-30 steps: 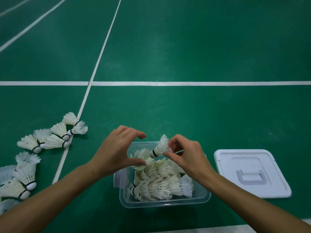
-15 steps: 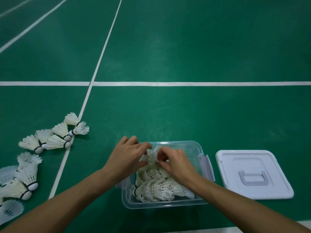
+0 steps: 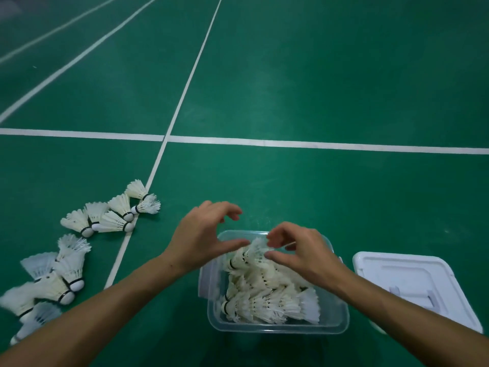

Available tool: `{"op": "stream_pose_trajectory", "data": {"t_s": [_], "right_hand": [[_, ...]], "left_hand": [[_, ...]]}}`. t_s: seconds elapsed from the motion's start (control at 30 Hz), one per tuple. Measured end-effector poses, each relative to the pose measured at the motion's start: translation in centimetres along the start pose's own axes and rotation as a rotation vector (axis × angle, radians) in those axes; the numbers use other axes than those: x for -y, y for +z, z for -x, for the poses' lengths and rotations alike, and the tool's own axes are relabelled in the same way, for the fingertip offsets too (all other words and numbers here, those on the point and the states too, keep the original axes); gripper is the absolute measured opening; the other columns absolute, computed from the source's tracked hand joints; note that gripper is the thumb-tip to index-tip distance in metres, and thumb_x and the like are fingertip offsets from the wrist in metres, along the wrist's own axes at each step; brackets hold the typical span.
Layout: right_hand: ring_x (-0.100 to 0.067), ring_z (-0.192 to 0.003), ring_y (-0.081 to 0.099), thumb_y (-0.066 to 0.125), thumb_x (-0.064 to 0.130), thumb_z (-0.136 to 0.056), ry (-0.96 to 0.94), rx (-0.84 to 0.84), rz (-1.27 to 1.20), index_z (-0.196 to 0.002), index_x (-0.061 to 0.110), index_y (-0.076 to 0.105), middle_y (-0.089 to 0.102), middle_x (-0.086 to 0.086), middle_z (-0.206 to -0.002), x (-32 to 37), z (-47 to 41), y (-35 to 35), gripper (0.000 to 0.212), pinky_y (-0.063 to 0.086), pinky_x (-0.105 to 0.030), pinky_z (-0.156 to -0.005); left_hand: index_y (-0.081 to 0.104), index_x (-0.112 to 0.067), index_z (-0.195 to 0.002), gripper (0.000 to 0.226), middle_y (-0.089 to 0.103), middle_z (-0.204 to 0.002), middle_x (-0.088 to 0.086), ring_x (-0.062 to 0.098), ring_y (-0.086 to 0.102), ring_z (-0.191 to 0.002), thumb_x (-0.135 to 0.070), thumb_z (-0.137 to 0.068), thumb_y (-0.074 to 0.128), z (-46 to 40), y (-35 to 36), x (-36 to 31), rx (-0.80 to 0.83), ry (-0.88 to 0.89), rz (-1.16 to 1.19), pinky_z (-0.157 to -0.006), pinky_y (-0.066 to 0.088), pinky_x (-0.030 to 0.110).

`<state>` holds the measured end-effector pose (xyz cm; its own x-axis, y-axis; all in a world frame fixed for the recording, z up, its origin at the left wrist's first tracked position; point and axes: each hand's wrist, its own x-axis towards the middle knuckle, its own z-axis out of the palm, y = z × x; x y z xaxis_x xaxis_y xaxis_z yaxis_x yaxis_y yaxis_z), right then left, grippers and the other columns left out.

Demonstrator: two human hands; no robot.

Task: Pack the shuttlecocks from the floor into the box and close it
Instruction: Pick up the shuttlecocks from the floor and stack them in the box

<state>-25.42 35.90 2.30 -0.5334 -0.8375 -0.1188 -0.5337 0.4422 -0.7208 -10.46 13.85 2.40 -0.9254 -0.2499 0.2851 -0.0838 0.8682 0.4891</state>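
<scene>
A clear plastic box (image 3: 277, 327) stands on the green floor, low in the middle, holding several white shuttlecocks (image 3: 267, 300) piled on their sides. My left hand (image 3: 203, 239) hovers over the box's far left corner, fingers curled apart and empty. My right hand (image 3: 299, 250) hangs over the box's far side, thumb and fingers apart just above the top shuttlecock (image 3: 251, 255), holding nothing. More loose shuttlecocks (image 3: 111, 213) lie on the floor to the left, with another cluster (image 3: 58, 276) nearer me. The white lid (image 3: 412, 284) lies flat to the right of the box.
White court lines (image 3: 317, 145) cross the green floor beyond the box, and one line (image 3: 158, 160) runs toward me past the left shuttlecocks. Bare court lies ahead and to the right.
One second ago my right hand held a shuttlecock above the box. Both hands pressed it into the pile, and now they have lifted off with fingers spread and nothing in them.
</scene>
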Motion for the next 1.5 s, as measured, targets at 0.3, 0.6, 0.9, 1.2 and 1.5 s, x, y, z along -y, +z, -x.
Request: {"op": "stream_pose_trajectory", "data": {"t_s": [0.3,0.6,0.9,1.2,1.5], "right_hand": [[-0.002,-0.090,0.074,0.090,0.031,-0.083,-0.235,0.022,-0.069,-0.112,0.023,0.068,0.078,0.008,-0.096,11.6,-7.7,-2.0,0.037,0.064,-0.027,-0.083],[-0.003,-0.088,0.073,0.088,0.029,-0.086,-0.340,0.100,-0.065,-0.112,0.022,0.066,0.078,0.007,-0.097,17.6,-17.6,7.4,0.035,0.061,-0.027,-0.086],[-0.015,-0.091,0.074,0.082,0.028,-0.088,-0.221,0.122,-0.081,-0.114,0.020,0.064,0.077,0.004,-0.100,15.0,-24.6,18.9,0.033,0.061,-0.044,-0.090],[-0.027,-0.113,0.062,0.078,0.028,-0.093,-0.015,0.066,0.032,-0.136,0.022,0.051,0.064,-0.008,-0.124,11.7,-27.9,25.7,0.051,0.054,-0.046,-0.096],[-0.025,-0.089,0.069,0.074,0.019,-0.094,0.027,0.000,-0.011,-0.133,0.029,0.053,0.071,-0.001,-0.098,11.1,-28.4,27.4,0.045,0.060,-0.049,-0.081]], "left_hand": [[0.063,-0.032,-0.121,0.056,0.071,-0.106,-0.020,0.010,0.063,-0.093,-0.061,-0.077,0.083,1.6,-8.9,4.6,-0.288,-0.182,0.131,-0.081,0.052,0.030],[0.063,-0.032,-0.121,0.060,0.072,-0.103,-0.018,0.009,0.065,-0.091,-0.055,-0.073,0.089,7.0,-12.2,17.2,-0.377,-0.461,0.090,-0.077,0.052,0.031],[0.056,-0.032,-0.134,0.077,0.065,-0.121,-0.011,0.015,0.062,-0.110,-0.052,-0.068,0.093,7.7,-11.2,26.6,0.037,-0.613,-0.214,-0.091,0.055,0.040],[0.049,-0.027,-0.139,0.091,0.062,-0.124,0.007,0.026,0.064,-0.107,-0.048,-0.064,0.096,6.2,-7.1,29.6,0.097,-0.802,-0.292,-0.089,0.057,0.045],[0.057,-0.020,-0.140,0.069,0.074,-0.108,0.005,0.024,0.070,-0.096,-0.034,-0.081,0.089,5.3,-5.1,30.6,-0.080,-0.928,-0.097,-0.089,0.059,0.047]]}}
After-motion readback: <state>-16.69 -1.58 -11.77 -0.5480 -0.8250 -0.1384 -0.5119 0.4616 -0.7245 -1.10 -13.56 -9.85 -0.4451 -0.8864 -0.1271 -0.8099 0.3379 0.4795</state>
